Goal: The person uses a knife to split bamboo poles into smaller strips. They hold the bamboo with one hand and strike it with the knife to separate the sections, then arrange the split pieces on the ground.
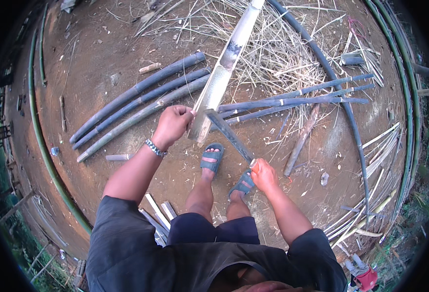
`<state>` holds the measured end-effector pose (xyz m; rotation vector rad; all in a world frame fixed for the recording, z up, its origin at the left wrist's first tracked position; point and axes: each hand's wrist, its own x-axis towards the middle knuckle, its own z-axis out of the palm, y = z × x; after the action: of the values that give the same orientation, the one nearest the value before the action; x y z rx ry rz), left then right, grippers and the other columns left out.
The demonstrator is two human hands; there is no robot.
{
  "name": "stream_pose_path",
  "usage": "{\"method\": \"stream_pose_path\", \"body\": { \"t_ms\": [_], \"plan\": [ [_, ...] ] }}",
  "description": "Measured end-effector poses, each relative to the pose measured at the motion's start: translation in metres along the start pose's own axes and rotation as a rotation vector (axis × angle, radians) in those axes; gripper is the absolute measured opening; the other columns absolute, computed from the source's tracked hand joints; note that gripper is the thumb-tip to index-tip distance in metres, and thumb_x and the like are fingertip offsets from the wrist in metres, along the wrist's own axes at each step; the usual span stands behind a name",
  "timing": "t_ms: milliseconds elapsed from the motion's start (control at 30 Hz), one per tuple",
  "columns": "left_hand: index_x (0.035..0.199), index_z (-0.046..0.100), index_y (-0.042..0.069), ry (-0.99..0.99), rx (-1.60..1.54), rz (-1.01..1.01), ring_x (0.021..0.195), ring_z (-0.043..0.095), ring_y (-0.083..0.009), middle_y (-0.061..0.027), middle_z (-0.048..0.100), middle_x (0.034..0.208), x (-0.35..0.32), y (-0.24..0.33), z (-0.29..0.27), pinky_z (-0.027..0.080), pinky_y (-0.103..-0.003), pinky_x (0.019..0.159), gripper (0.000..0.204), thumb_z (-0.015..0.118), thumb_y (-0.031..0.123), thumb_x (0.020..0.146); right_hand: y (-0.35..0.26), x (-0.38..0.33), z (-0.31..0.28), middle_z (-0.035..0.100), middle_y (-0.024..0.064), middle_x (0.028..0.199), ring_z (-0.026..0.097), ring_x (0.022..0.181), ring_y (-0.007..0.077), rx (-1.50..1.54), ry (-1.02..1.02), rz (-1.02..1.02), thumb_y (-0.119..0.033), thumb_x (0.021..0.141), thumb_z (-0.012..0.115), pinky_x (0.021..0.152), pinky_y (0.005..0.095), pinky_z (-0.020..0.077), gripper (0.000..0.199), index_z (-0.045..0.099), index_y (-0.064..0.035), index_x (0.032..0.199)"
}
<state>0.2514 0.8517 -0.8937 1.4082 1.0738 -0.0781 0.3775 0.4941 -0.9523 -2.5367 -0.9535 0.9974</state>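
A long split length of bamboo [218, 85] slants up from in front of me to the top of the view, its pale hollow inner face showing. My left hand [173, 125], with a metal watch on its wrist, is closed in a pinch on the left edge near its lower end. In my right hand [264, 175], the fingers wrap round the handle of a machete [231, 137]. Its dark, straight blade points up and left, and its tip lies over the bamboo's lower end. Whether the blade touches the bamboo, I cannot tell.
Dark bamboo poles [139, 87] lie left on the dirt ground, with more poles [292, 100] at right. Thin bamboo strips [278, 58] are heaped beyond. A long pole [338, 80] curves down the right side. Split pieces [158, 219] lie beside my left leg. A person [367, 278] is at lower right.
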Motion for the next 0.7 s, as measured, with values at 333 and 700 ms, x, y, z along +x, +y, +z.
{"method": "stream_pose_path", "body": {
  "t_ms": [333, 700],
  "plan": [
    [0.098, 0.07, -0.001, 0.072, -0.08, 0.011, 0.061, 0.056, -0.0073, 0.0018, 0.06, 0.07, -0.208, 0.082, -0.034, 0.043, -0.022, 0.059, 0.018, 0.061, 0.016, 0.1, -0.062, -0.042, -0.077, 0.066, 0.0131, 0.1, 0.067, 0.093, 0.0383, -0.001, 0.1, -0.367, -0.015, 0.077, 0.071, 0.078, 0.0507, 0.0541, 0.03, 0.055, -0.0116, 0.102],
    [0.095, 0.071, 0.0, 0.154, -0.157, -0.081, 0.06, 0.057, -0.0068, 0.0019, 0.062, 0.069, -0.409, 0.141, -0.041, 0.043, -0.021, 0.058, 0.019, 0.062, 0.015, 0.099, -0.13, -0.068, -0.166, 0.069, 0.0148, 0.104, 0.067, 0.096, 0.0409, -0.083, 0.065, -0.499, -0.017, 0.084, 0.065, 0.083, 0.0523, 0.0528, 0.022, 0.053, -0.0092, 0.1]
  ]
}}
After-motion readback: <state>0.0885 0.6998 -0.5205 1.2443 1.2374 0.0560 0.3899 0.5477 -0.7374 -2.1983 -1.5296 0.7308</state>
